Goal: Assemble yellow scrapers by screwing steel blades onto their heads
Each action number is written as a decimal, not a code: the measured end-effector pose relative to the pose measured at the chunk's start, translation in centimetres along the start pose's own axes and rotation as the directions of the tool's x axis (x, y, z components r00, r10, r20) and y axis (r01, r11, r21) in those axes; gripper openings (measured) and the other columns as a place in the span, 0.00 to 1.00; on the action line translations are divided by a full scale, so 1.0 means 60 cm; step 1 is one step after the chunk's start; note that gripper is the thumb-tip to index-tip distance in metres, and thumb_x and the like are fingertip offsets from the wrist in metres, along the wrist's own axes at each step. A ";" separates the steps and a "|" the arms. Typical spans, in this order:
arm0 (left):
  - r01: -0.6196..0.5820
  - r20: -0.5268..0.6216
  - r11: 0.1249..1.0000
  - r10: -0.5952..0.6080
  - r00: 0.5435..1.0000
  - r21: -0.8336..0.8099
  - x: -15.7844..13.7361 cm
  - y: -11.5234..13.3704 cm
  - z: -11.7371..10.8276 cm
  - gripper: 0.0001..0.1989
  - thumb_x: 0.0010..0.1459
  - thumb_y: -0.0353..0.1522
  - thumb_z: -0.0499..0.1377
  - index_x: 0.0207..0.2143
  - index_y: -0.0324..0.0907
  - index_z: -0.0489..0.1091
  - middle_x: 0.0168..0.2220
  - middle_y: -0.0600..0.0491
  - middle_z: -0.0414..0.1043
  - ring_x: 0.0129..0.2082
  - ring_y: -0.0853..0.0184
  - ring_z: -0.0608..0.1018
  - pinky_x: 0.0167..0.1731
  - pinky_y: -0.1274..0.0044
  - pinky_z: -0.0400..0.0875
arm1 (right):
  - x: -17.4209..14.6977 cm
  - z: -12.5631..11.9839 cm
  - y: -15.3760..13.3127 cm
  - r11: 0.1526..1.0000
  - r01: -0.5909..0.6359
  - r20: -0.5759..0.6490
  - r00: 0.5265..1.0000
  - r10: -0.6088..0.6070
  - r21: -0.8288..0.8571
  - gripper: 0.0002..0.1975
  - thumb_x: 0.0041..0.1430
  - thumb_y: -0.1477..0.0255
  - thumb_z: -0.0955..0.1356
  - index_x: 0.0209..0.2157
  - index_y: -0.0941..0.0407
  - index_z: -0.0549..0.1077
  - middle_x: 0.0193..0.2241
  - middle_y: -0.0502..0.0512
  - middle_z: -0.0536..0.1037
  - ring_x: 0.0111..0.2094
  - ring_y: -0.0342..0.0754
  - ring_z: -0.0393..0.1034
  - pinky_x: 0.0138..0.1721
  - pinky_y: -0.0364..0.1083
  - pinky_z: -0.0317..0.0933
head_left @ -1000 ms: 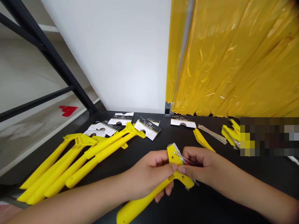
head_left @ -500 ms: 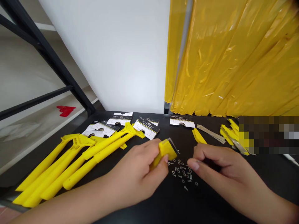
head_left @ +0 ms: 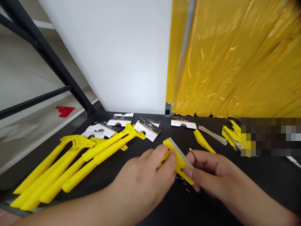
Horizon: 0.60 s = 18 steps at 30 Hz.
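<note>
Two hands: the left hand point(head_left: 143, 175) and the right hand point(head_left: 216, 175) are both on one yellow tool head point(head_left: 180, 158), held between their fingers above the black tabletop point(head_left: 190, 213).
Left fingers: clamped around the tool head, back of the hand toward the camera.
Right fingers: thumb on the face of the tool head near its lower end, beside a dark hole point(head_left: 182, 169); a thin metal rod point(head_left: 194, 156) stands out from the curl of the same fingers.
Change noted: half a second ago the right fingers were clear of the tool head; they now grip it, and it has been turned so that its flat face and grey edge strip point(head_left: 179, 151) show beyond the left fingers.
Bearing on the work: judged a turn and regrip, with the piece now steadied from both sides; the rod is not seen in any hole.
Small metal parts point(head_left: 187, 190): on the tabletop below the fingers, mostly covered by hands and tool head; no count possible.
Handle: none visible on the held piece; if present, the left hand hides it.
Rod: inner end lost inside the right fingers; seating cannot be told.
Yellow pieces point(head_left: 229, 138): well beyond the right fingers, partly cut off by a pixelated patch.
Yellow handles point(head_left: 77, 182): left of the left fingers, overlapping; count not certain.
</note>
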<state>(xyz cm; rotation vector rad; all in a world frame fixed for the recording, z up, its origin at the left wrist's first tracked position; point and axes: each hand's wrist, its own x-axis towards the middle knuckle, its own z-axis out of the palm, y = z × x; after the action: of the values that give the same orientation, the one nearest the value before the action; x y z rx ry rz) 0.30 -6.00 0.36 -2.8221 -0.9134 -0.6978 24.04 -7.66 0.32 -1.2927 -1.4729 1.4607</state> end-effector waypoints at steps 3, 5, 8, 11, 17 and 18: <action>0.307 0.009 0.875 -0.327 0.945 -0.375 0.011 -0.012 0.004 0.22 0.73 0.35 0.65 0.65 0.47 0.67 0.61 0.42 0.76 0.47 0.57 0.87 0.41 0.68 0.87 | 0.011 -0.016 0.010 0.995 0.004 -0.048 0.999 0.000 0.096 0.24 0.62 0.50 0.79 0.28 0.54 0.75 0.23 0.46 0.68 0.23 0.40 0.52 0.24 0.43 0.50; 0.494 0.186 0.535 -0.527 0.829 -0.686 0.021 -0.015 0.008 0.28 0.70 0.39 0.70 0.66 0.51 0.64 0.58 0.45 0.77 0.44 0.59 0.87 0.39 0.70 0.87 | 0.018 -0.027 0.017 0.989 0.037 -0.076 0.997 -0.027 0.141 0.22 0.61 0.50 0.79 0.30 0.54 0.77 0.22 0.44 0.65 0.21 0.39 0.47 0.22 0.43 0.45; 0.536 0.527 -0.102 -0.410 0.744 -0.838 0.034 -0.013 0.016 0.27 0.68 0.41 0.72 0.63 0.49 0.67 0.52 0.47 0.80 0.36 0.63 0.87 0.29 0.76 0.83 | 0.024 -0.035 0.025 0.985 0.069 -0.057 0.997 -0.061 0.157 0.23 0.62 0.48 0.79 0.32 0.54 0.80 0.22 0.42 0.61 0.20 0.38 0.43 0.21 0.44 0.39; 0.542 0.638 -0.368 -0.229 0.735 -0.756 0.040 -0.007 0.023 0.15 0.72 0.41 0.67 0.53 0.42 0.73 0.38 0.49 0.82 0.24 0.71 0.81 0.19 0.85 0.68 | 0.025 -0.034 0.027 0.988 0.079 -0.016 0.997 -0.077 0.135 0.26 0.62 0.46 0.79 0.30 0.54 0.80 0.22 0.43 0.62 0.21 0.38 0.44 0.21 0.44 0.39; 0.569 0.681 -0.386 -0.288 0.673 -0.726 0.033 -0.003 0.038 0.15 0.74 0.44 0.65 0.44 0.42 0.74 0.18 0.56 0.73 0.14 0.75 0.66 0.16 0.86 0.58 | 0.025 -0.039 0.032 0.993 0.106 0.044 0.994 -0.104 -0.047 0.28 0.68 0.43 0.74 0.30 0.54 0.76 0.25 0.47 0.68 0.27 0.43 0.57 0.28 0.44 0.52; 0.568 0.680 -0.383 -0.310 0.664 -0.729 0.032 -0.004 0.039 0.15 0.74 0.44 0.65 0.44 0.42 0.74 0.17 0.56 0.73 0.14 0.74 0.66 0.15 0.86 0.58 | 0.028 -0.043 0.036 0.986 0.122 0.028 0.992 -0.120 -0.112 0.29 0.70 0.43 0.71 0.28 0.53 0.74 0.24 0.47 0.67 0.27 0.44 0.58 0.28 0.44 0.54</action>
<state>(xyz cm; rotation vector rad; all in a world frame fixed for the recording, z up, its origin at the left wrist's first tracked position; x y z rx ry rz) 2.49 -4.27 -0.87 -3.3639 -2.8297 -2.1376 26.41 -5.60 -1.70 -1.2344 -1.6394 1.3322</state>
